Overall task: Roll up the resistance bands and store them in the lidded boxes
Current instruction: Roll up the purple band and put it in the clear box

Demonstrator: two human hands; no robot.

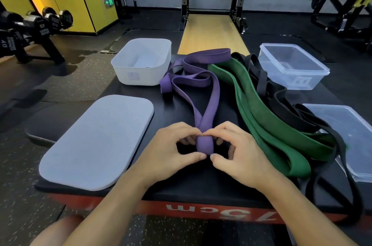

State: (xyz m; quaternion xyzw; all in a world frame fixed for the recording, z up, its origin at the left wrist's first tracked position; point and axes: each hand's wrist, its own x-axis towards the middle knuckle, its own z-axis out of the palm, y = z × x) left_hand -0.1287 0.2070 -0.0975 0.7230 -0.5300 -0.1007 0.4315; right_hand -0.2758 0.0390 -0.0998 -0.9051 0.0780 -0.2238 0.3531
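I saw both hands at the near middle of the table [181,183], a black matte padded top with a red side. The left hand [167,151] and right hand [239,153] pinched the rolled end of the purple band [205,144] from either side. The fingers [193,157] were curled round that small, tight roll, and the thumb tips nearly met in front of it. The rest of this flat, rubbery strap ran away from the roll in loose loops toward the white box [141,72].

I counted one purple band and one broad green band [267,117], which lay in long folds just right of the hands. The thin black bands [261,78] were tangled beyond it, and I could not tell how many there were. There were two boxes: the opaque white one with rounded corners at far left, and a clear plastic box [302,82] at far right. There were also two lids, both off. The pale matte lid [96,141] lay flat at near left. The clear lid [350,131] lay at the right edge, with black band across it.

A loop of black band hung over the near right edge. A bare strip of table lay between the hands and the near edge.
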